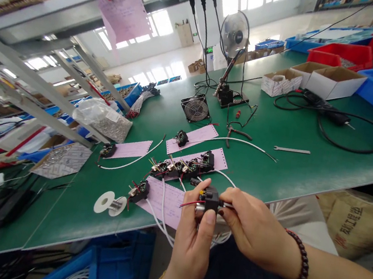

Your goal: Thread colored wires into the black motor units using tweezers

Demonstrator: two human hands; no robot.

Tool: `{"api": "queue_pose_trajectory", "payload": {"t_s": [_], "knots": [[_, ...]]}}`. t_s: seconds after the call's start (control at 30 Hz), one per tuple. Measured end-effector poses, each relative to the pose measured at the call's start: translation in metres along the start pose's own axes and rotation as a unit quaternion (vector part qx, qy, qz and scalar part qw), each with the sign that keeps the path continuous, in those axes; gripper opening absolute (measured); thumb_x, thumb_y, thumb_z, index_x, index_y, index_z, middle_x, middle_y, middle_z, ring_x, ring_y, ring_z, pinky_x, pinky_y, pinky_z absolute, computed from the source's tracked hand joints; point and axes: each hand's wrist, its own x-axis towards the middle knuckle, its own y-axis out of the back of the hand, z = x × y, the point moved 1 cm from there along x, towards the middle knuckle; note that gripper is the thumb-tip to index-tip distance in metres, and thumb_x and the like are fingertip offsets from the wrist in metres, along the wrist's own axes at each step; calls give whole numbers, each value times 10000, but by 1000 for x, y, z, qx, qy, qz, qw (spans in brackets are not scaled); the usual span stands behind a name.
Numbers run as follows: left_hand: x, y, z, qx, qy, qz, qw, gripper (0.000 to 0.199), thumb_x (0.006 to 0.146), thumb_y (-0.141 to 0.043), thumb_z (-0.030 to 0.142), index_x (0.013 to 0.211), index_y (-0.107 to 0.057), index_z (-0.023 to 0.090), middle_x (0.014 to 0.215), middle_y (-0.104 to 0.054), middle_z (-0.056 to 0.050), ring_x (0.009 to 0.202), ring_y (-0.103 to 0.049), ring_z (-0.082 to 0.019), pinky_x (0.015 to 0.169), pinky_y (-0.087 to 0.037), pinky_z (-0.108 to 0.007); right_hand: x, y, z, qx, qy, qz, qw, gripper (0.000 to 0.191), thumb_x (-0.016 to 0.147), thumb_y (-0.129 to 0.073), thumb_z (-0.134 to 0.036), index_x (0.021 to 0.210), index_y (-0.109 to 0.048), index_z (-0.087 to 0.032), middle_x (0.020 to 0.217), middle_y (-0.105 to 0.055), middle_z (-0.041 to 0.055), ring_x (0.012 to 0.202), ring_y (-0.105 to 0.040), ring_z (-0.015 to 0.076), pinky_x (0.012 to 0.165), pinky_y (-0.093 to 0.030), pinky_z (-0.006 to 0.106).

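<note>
Holds a black module above the near edge of the tabletop, clamped in the left hand, with thumb on the near side and fingers behind. Pinches at a dark stub on the module's right side with the right hand, thumb and fingers closed in from the right. No gap to either hand: left hand around the body from below and the left, right hand just at the stub. Points the stub roughly sideways, toward the right fingertips, about in line with their reach; trails red wire from the opposite side. Too small to tell how firmly the stub sits. Beyond the hands, on the tabletop, a row of similar modules; to the left, another module beside a spool. Farther off, pliers and a wrench.
</note>
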Motion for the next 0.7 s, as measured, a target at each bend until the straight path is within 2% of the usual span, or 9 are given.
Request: {"api": "queue_pose_trajectory", "payload": {"t_s": [0.1, 0.27, 0.33, 0.4, 0.47, 0.53, 0.57, 0.6, 0.7], "knots": [[-1, -2, -3, -2, 4, -26, 1000, 503, 1075, -586, 577, 1500, -631, 312, 1503, -619, -75, 1434, -527, -302, 1205, -412, -397, -1, 0, 5, -64, 46, 44, 996, 189, 1159, -363, -232, 1088, -537, -232, 900, -706, 65, 763, -667, 225, 701, -517, 327], [-2, -5, -2, -6, 16, -34, 999, 516, 1071, -580, 601, 1489, -627, 303, 1512, -598, -78, 1421, -522, -303, 1192, -406, -392, -1, 2, 10, -84, 76, 39, 993, 305, 1181, -301, -263, 984, -531, -229, 823, -669, 51, 693, -599, 203, 650, -444, 324], [-2, -5, -2, 7, 10, -42, 999, 511, 1078, -567, 590, 1500, -609, 305, 1496, -594, -86, 1392, -535, -306, 1189, -409, -407, 1, 2, 10, -45, 45, 16, 998, 338, 1182, -316, -305, 919, -516, -230, 784, -631, 36, 666, -545, 191, 627, -392, 321], [-1, -4, -2, 33, -3, -53, 998, 496, 1090, -555, 553, 1518, -583, 303, 1465, -591, -104, 1367, -545, -315, 1184, -417, -437, 3, 2, 10, 78, -45, -29, 995, 401, 1178, -356, -409, 841, -483, -233, 729, -549, 1, 628, -473, 169, 600, -348, 302], [0, -2, -3, 68, -32, -57, 996, 482, 1093, -562, 495, 1538, -563, 308, 1445, -578, -120, 1358, -540, -327, 1167, -433, -458, 4, 0, 10, 284, -169, -99, 939, 504, 1139, -409, -584, 770, -431, -240, 659, -425, -46, 554, -366, 138, 538, -305, 273], [2, 1, -2, 104, -76, -57, 990, 488, 1084, -589, 429, 1560, -555, 329, 1425, -571, -122, 1344, -538, -329, 1149, -444, -455, 2, -1, 9, 462, -262, -153, 833, 588, 1063, -468, -731, 738, -402, -247, 607, -322, -83, 493, -251, 112, 470, -236, 252], [2, 4, -1, 118, -98, -57, 987, 501, 1075, -606, 400, 1570, -554, 342, 1419, -572, -119, 1337, -539, -327, 1145, -446, -448, 0, -1, 9, 507, -284, -165, 797, 608, 1037, -491, -768, 739, -425, -242, 594, -301, -92, 484, -219, 105, 459, -210, 247], [3, 7, 1, 130, -115, -58, 983, 520, 1063, -624, 376, 1578, -555, 353, 1417, -572, -116, 1332, -540, -327, 1141, -449, -443, -1, 0, 9, 518, -290, -167, 787, 616, 1029, -505, -778, 753, -470, -229, 597, -310, -91, 491, -217, 103, 464, -205, 246], [7, 21, 11, 170, -145, -71, 972, 538, 1023, -676, 343, 1554, -597, 363, 1416, -561, -116, 1339, -541, -343, 1122, -477, -447, -7, 6, 11, 422, -232, -146, 864, 590, 1088, -488, -712, 893, -628, -173, 707, -455, -37, 609, -367, 124, 563, -321, 246]]}}
